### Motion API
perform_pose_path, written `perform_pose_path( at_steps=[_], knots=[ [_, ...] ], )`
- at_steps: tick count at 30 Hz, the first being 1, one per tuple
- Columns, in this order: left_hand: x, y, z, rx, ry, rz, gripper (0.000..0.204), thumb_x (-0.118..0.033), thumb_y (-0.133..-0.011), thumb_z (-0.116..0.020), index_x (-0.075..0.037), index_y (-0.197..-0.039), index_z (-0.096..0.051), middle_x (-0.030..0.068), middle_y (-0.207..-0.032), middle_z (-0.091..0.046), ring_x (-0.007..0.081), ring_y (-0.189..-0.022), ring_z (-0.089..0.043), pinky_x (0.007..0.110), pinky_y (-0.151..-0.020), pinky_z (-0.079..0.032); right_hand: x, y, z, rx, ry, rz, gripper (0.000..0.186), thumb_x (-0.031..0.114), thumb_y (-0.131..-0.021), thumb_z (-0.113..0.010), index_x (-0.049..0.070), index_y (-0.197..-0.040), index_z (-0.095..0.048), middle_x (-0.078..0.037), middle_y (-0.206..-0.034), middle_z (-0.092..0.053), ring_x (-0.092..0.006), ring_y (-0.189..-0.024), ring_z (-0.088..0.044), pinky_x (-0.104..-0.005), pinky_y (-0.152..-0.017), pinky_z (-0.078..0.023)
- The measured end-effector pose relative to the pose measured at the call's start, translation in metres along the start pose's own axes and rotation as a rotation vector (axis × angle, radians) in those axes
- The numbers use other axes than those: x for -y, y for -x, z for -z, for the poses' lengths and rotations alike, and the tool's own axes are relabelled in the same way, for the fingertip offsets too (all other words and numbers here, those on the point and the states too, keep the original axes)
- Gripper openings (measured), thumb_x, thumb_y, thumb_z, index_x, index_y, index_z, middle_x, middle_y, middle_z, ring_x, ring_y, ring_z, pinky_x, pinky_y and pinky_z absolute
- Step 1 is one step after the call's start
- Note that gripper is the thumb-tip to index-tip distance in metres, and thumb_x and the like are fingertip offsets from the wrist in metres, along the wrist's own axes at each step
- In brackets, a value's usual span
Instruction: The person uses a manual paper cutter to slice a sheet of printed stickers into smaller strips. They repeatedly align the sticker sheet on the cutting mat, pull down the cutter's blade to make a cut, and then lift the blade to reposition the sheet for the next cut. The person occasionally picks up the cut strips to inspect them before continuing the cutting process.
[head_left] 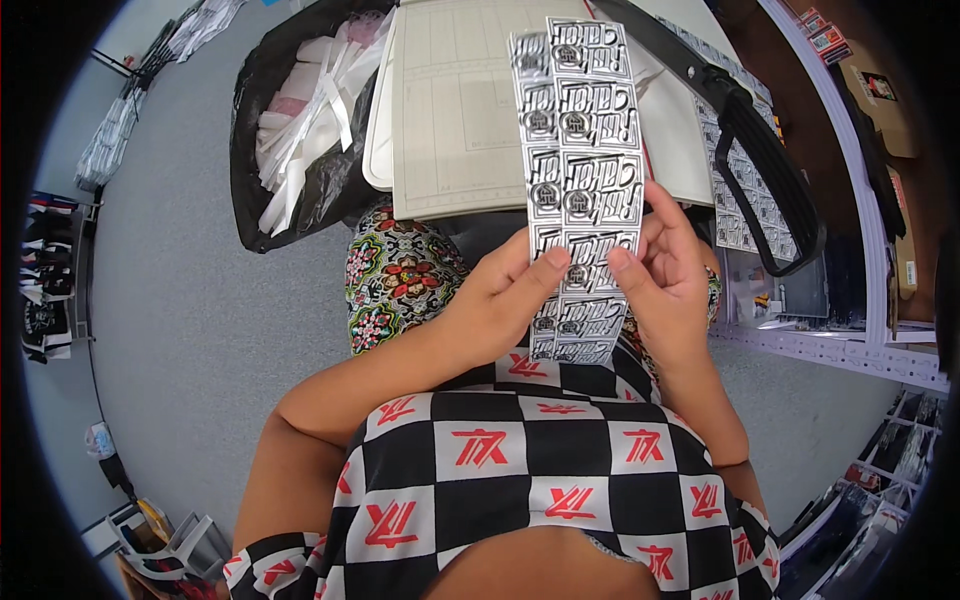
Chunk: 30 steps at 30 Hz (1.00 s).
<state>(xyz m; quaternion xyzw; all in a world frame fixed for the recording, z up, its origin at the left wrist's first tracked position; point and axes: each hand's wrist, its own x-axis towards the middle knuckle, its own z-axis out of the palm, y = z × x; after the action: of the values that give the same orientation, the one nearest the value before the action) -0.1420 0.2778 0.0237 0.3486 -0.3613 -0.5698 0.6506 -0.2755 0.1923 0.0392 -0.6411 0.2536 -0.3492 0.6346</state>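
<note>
Between my two hands are two long strips of black-and-white printed labels (603, 140), overlapping, with one peeking out along the left side of the other. My left hand (513, 290) pinches the left edge with the thumb on top. On the right edge, my right hand (668, 280) grips with its thumb in front and fingers behind. The strips stand upright from near my lap to past the far edge of a beige gridded board (455, 110). That board looks like the base of a paper cutter, and its black handle (775, 190) hangs to the right.
Left of the board, a black plastic bag (345, 185) holds white paper offcuts (310, 135). More printed label sheets (745, 215) lie under the black handle. A pale metal shelf frame (850, 350) runs along the right. Clothes (48, 275) hang by the left wall.
</note>
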Motion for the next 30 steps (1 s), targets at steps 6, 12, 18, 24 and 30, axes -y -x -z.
perform_pose_path(
  at_steps=[6, 12, 18, 24, 30],
  knots=[
    [0.001, 0.0, 0.0, -0.007, -0.134, -0.011, 0.031, -0.02, -0.093, -0.039, -0.001, -0.117, -0.042, 0.0028, -0.106, -0.053, 0.0064, -0.093, -0.047, 0.022, -0.082, -0.039, -0.002, 0.002, 0.0, -0.031, -0.049, 0.005, 0.054, 0.0, -0.079, -0.057, -0.002, -0.127, -0.031, 0.001, -0.083, -0.045, -0.0045, -0.077, -0.045, -0.0178, -0.069, -0.038],
    [-0.003, 0.001, -0.003, -0.032, -0.161, -0.034, 0.025, -0.014, -0.09, -0.046, -0.001, -0.11, -0.051, 0.0008, -0.098, -0.056, 0.0049, -0.086, -0.048, 0.021, -0.076, -0.041, 0.0, 0.004, -0.003, 0.011, -0.146, 0.064, 0.04, 0.002, -0.081, -0.057, -0.002, -0.117, -0.04, -0.009, -0.105, -0.054, -0.0089, -0.093, -0.051, -0.0237, -0.08, -0.041],
    [-0.01, 0.003, -0.003, -0.028, -0.312, 0.058, 0.025, -0.015, -0.09, -0.046, 0.0, -0.11, -0.051, 0.0013, -0.098, -0.057, 0.0049, -0.087, -0.048, 0.021, -0.076, -0.04, -0.002, 0.007, 0.0, 0.006, -0.169, 0.028, 0.021, 0.004, -0.082, -0.057, -0.001, -0.1, -0.049, -0.005, -0.096, -0.057, -0.0082, -0.086, -0.053, -0.0229, -0.077, -0.042],
    [-0.003, 0.001, 0.006, -0.001, 0.029, 0.168, 0.063, -0.048, -0.091, -0.02, 0.005, -0.122, -0.037, 0.0134, -0.118, -0.049, 0.0198, -0.108, -0.048, 0.032, -0.093, -0.035, -0.006, 0.006, -0.001, -0.042, -0.254, -0.026, 0.018, 0.003, -0.083, -0.055, -0.001, -0.099, -0.05, -0.007, -0.095, -0.058, -0.0082, -0.084, -0.054, -0.023, -0.076, -0.043],
    [-0.009, -0.001, 0.0, 0.015, 0.153, 0.174, 0.068, -0.051, -0.09, -0.015, 0.004, -0.124, -0.035, 0.0154, -0.122, -0.046, 0.0218, -0.112, -0.046, 0.034, -0.095, -0.034, -0.008, 0.004, -0.001, -0.047, -0.281, -0.072, 0.017, 0.004, -0.083, -0.055, -0.001, -0.099, -0.05, -0.007, -0.095, -0.058, -0.0086, -0.084, -0.054, -0.0232, -0.076, -0.044]
  ],
)
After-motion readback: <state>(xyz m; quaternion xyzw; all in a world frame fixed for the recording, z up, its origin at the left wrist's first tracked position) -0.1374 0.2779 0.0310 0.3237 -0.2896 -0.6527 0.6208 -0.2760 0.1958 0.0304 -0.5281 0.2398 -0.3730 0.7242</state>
